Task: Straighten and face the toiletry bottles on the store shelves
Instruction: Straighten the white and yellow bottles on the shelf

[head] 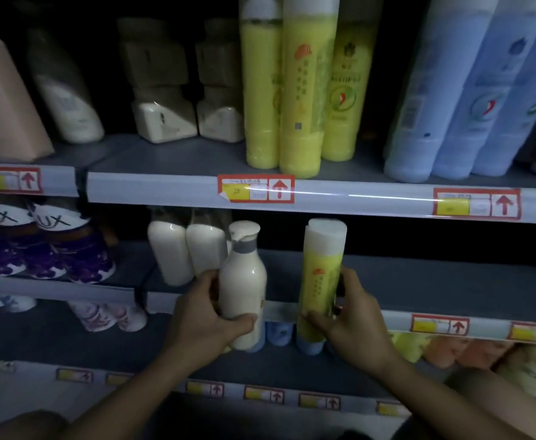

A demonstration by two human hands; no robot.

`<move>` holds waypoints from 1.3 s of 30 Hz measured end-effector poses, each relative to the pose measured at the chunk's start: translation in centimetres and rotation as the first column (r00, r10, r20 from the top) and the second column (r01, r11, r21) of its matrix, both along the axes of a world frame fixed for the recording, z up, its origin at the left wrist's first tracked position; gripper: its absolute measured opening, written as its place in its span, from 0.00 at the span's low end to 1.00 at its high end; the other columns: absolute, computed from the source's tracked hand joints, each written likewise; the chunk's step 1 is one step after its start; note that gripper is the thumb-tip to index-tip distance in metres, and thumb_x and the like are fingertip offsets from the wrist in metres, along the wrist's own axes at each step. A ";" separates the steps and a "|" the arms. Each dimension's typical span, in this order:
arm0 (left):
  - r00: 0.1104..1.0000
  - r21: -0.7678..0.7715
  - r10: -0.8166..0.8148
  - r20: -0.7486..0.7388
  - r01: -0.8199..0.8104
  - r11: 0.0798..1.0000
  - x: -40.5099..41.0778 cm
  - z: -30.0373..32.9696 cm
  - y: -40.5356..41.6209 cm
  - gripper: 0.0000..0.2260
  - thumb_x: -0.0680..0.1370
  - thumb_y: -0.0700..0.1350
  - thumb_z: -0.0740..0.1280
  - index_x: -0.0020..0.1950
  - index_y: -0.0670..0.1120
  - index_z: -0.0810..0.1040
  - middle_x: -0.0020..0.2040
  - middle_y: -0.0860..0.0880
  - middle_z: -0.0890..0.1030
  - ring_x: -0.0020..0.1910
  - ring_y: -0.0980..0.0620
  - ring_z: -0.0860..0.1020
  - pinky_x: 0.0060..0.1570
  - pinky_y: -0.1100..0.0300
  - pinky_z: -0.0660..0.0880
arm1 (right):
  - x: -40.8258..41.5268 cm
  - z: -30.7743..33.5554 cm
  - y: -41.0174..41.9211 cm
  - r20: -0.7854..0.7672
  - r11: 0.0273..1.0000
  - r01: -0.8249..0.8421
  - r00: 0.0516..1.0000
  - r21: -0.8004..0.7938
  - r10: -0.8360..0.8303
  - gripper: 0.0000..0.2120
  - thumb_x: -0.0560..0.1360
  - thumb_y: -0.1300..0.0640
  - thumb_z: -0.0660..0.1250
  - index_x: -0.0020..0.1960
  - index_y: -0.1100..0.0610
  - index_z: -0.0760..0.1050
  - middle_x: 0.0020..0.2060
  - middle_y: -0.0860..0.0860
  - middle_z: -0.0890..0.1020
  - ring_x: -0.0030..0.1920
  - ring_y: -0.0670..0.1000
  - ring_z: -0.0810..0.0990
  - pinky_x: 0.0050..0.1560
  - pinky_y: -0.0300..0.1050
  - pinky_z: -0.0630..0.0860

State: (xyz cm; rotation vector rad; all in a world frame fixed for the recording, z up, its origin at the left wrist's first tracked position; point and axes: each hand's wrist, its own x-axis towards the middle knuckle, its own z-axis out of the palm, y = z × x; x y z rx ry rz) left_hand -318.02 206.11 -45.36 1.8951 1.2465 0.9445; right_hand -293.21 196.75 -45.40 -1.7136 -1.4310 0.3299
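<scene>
My left hand [209, 315] grips the white bottle [244, 287], fingers curled round it. My right hand [352, 322] clamps the yellow tube [320, 274], just right of it.

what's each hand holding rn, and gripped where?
Left hand grips the cream bottle round its lower body. Right hand grips the yellow bottle round its lower half.

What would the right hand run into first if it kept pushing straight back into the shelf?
Apparently nothing: beyond the right hand and its yellow bottle, the shelf looks bare, though it's dark and depth is unclear.
</scene>
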 end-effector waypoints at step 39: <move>0.927 0.205 0.316 0.202 -0.355 0.912 6.3 -3.4 4.5 0.26 0.67 0.54 0.83 0.58 0.58 0.73 0.55 0.57 0.81 0.52 0.57 0.83 0.47 0.51 0.84 | 3.3 -1.5 8.6 0.029 0.968 0.250 0.968 -0.017 -0.249 0.28 0.70 0.45 0.80 0.57 0.51 0.65 0.56 0.53 0.79 0.54 0.58 0.81 0.52 0.62 0.81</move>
